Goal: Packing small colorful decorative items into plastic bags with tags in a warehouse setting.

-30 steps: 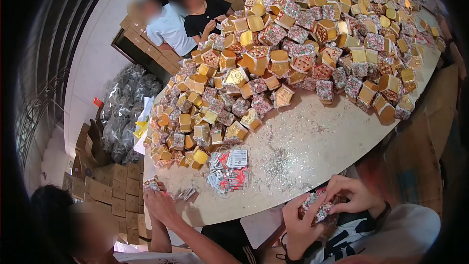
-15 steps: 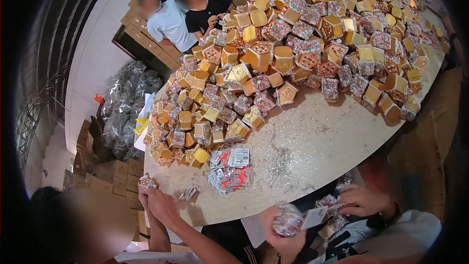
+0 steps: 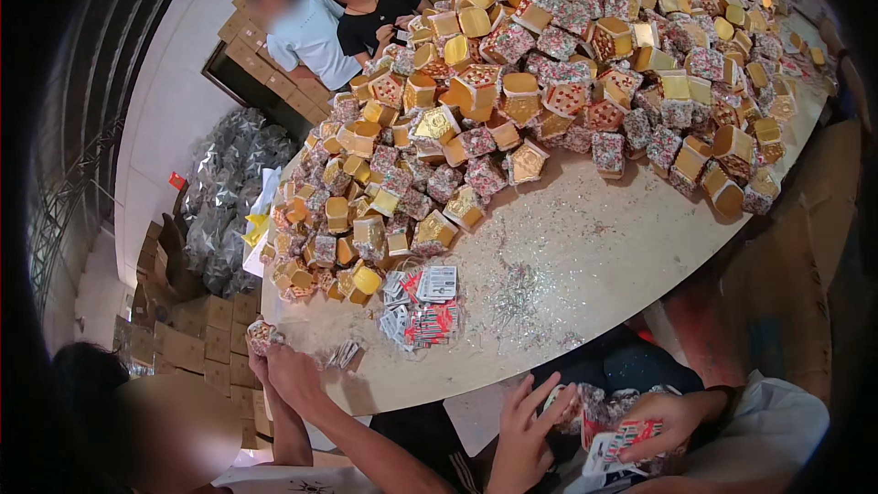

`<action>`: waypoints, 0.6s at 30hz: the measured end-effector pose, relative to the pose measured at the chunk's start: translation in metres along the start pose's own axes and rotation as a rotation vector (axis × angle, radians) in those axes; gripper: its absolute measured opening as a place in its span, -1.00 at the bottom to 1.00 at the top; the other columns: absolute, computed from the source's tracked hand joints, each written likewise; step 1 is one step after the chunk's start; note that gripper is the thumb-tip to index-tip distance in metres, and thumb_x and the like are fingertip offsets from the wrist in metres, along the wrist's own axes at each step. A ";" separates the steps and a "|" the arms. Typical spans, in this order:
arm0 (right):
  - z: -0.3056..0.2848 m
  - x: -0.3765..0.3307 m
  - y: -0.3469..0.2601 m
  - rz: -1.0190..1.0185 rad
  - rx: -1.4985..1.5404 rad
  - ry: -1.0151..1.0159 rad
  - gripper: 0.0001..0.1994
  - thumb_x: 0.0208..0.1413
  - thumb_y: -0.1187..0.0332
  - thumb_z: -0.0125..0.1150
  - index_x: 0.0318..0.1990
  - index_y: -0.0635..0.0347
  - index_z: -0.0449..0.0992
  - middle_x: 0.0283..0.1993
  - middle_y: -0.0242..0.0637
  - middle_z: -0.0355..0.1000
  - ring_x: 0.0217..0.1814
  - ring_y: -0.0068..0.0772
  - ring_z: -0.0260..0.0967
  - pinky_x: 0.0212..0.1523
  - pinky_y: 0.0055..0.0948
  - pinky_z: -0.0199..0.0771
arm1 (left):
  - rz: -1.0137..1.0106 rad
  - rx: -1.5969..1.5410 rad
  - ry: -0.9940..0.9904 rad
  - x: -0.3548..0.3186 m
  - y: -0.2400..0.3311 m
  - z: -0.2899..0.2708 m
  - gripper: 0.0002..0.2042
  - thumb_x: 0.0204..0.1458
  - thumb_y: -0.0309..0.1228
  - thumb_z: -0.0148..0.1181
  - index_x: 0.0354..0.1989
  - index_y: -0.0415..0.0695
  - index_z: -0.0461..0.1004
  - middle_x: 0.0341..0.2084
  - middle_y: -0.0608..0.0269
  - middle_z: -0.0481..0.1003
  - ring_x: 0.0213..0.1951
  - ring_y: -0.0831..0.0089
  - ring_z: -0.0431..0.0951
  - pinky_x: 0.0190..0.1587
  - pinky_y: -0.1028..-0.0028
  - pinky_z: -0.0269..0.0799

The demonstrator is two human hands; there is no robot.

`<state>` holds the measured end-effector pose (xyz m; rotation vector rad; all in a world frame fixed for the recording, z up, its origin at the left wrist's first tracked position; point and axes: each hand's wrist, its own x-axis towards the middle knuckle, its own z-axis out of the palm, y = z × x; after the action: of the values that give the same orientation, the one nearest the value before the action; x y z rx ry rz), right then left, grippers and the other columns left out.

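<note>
My left hand (image 3: pixel 529 423) is raised over my lap with its fingers spread, right beside a small glittery house-shaped ornament (image 3: pixel 593 404). I cannot make out whether its fingertips touch that ornament. My right hand (image 3: pixel 660 423) is closed on a bunch of red and white cardboard tags (image 3: pixel 620 446). Several more glittery ornaments lie in my lap, partly hidden behind the right hand and the tags.
A large heap of house ornaments (image 3: pixel 521 96) with gold bases covers the table's far side. Tags (image 3: pixel 430 320) lie bundled on the table (image 3: pixel 585 247), amid scattered glitter. At left, a co-worker's hands (image 3: pixel 285 368) hold an ornament. Two people stand beyond, near cardboard boxes.
My left hand has let go of the glittery ornament it held and spread its fingers. My right hand has moved down and closer, holding the tags. The view has shifted slightly.
</note>
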<state>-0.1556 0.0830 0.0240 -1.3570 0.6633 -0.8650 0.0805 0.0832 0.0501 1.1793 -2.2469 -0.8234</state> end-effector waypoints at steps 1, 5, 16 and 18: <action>0.004 -0.001 0.000 0.005 0.052 -0.004 -0.82 0.14 0.37 0.17 -0.20 0.29 0.47 -0.40 -0.33 0.47 -0.41 -0.59 0.37 -0.37 -0.56 0.33 | 0.027 -0.121 0.078 -0.004 0.002 -0.002 -0.48 -0.13 -0.68 -0.02 0.12 -0.17 0.32 0.07 -0.04 0.31 0.09 0.04 0.31 0.15 0.23 0.17; 0.025 -0.017 -0.001 0.154 0.493 0.210 -0.74 0.11 0.39 0.22 -0.08 0.29 0.41 -0.27 -0.42 0.47 -0.28 -0.71 0.36 -0.25 -0.64 0.38 | -0.248 -0.558 0.029 -0.031 0.017 -0.001 -0.67 0.07 -0.50 0.01 0.05 -0.22 0.34 -0.13 -0.01 0.40 -0.19 0.22 0.48 -0.11 0.41 0.36; 0.005 -0.013 -0.012 -0.083 -0.333 0.114 -0.49 0.03 0.40 0.30 0.11 0.34 0.25 -0.11 -0.24 0.39 -0.05 -0.52 0.30 -0.03 -0.49 0.32 | -0.184 -0.406 -0.090 0.007 0.017 0.039 -0.77 0.00 -0.49 0.17 -0.18 -0.23 0.34 -0.37 0.11 0.37 -0.33 0.28 0.44 -0.23 0.43 0.35; 0.004 -0.014 -0.011 0.035 -0.110 0.139 -0.55 0.07 0.38 0.25 0.08 0.35 0.28 -0.11 -0.22 0.40 -0.05 -0.51 0.31 -0.03 -0.49 0.32 | -0.137 -0.610 -0.016 0.009 0.010 0.039 -0.84 0.05 -0.50 0.12 -0.22 -0.25 0.35 -0.41 0.13 0.36 -0.38 0.41 0.40 -0.29 0.50 0.31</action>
<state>-0.1612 0.0970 0.0343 -1.3877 0.8503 -0.9120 0.0447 0.0912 0.0304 1.0261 -1.7344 -1.4424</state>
